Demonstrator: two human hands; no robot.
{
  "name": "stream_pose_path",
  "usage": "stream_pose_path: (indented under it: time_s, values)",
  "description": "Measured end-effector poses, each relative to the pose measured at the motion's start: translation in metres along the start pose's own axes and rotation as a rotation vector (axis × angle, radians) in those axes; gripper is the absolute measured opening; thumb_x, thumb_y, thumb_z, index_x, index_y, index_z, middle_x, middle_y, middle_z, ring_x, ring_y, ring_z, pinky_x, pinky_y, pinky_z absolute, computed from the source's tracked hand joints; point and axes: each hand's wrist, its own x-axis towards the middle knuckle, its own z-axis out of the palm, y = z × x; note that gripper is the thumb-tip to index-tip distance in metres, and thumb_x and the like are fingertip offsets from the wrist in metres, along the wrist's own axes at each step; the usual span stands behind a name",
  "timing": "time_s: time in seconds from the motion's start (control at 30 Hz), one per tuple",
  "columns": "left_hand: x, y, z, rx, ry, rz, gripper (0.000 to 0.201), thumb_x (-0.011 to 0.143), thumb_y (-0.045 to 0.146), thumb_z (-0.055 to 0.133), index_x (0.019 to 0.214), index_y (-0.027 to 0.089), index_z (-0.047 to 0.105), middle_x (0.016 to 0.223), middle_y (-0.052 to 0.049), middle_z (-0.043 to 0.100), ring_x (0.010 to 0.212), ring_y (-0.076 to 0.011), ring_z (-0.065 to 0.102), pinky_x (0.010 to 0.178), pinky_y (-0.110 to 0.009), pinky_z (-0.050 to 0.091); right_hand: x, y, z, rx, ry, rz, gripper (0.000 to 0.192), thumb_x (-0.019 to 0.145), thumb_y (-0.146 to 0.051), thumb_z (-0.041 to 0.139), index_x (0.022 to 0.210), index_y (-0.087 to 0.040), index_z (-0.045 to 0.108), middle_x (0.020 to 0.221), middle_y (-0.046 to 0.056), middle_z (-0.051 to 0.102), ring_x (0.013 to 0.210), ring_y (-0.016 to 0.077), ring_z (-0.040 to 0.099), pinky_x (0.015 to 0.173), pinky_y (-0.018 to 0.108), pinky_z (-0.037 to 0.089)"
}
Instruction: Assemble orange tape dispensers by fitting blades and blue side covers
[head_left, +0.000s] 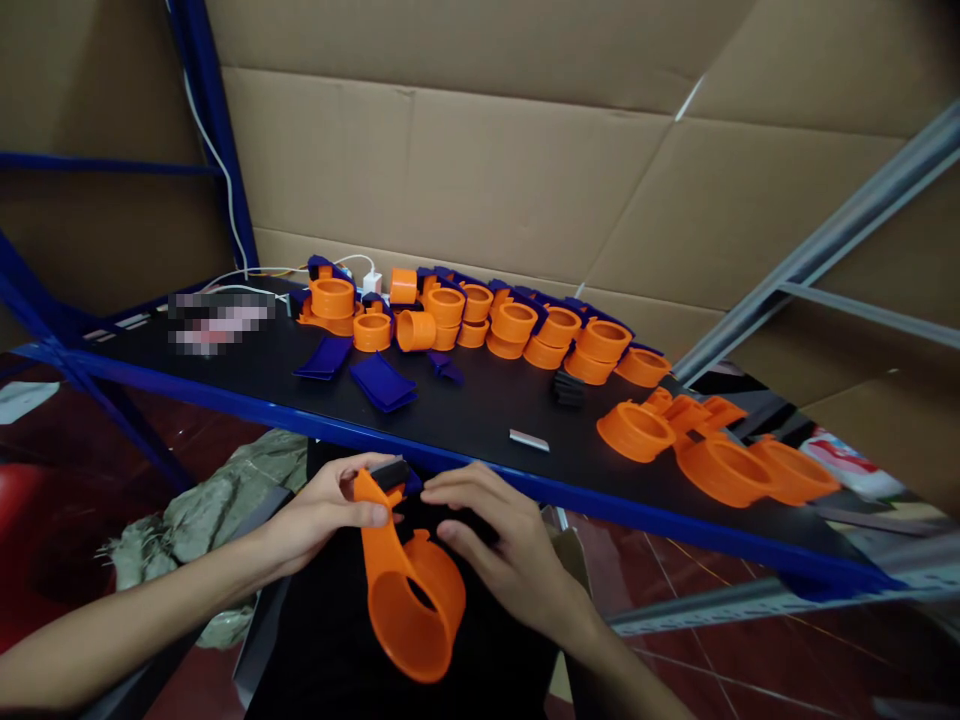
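Note:
My left hand (337,508) grips the upper end of an orange plastic tape dispenser (417,610), thumb laid across its arm. The dispenser's wide ring hangs tilted below, above my lap. A black block (390,474) sits at its top end, with a bit of dark blue plastic beside it. My right hand (510,540) is just right of the dispenser, fingers stretched and apart, holding nothing visible. Whether its fingertips touch the blue part I cannot tell. On the shelf lie blue curved plates (382,382), a small silver strip (529,441) and a stack of black pieces (568,389).
A black shelf (247,368) with a blue front edge crosses ahead. Several orange and blue dispensers (514,322) line its back. More orange bodies (724,470) lie at the right. Cardboard (450,170) walls it behind. A white charger (372,283) with cables stands at the back left.

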Motion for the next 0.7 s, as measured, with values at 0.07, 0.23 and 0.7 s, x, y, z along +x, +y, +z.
stream_pose_path:
  time_s: [0.07,0.23,0.7]
  values:
    - [0.001,-0.001,0.000,0.084,0.031,0.031,0.055,0.068,0.019,0.085,0.121,0.019,0.069,0.113,-0.011,0.069,0.100,-0.0267,0.064,0.091,-0.040,0.054,-0.002,-0.009,0.005,-0.024,-0.130,0.001,0.025,0.090,-0.038,0.069,0.112,-0.026,0.069,0.112,0.005,0.071,0.102,0.0204,0.065,0.088,0.034,0.056]
    - [-0.002,0.000,-0.001,0.184,0.080,0.156,0.052,0.071,0.025,0.085,0.120,0.022,0.068,0.110,-0.007,0.069,0.099,-0.0237,0.063,0.089,-0.034,0.053,-0.002,-0.012,0.019,-0.049,-0.166,0.025,0.013,0.091,-0.034,0.067,0.098,-0.023,0.071,0.102,0.004,0.073,0.097,0.0206,0.065,0.082,0.032,0.055]
    - [-0.001,0.002,-0.014,-0.365,-0.111,0.181,0.083,0.068,0.060,0.081,0.138,0.022,0.057,0.134,-0.015,0.065,0.129,-0.0370,0.054,0.109,-0.054,0.041,0.048,0.016,0.000,0.451,-0.506,0.198,0.039,0.098,-0.049,0.052,0.096,-0.018,0.075,0.097,0.004,0.076,0.085,0.0180,0.071,0.076,0.027,0.054]
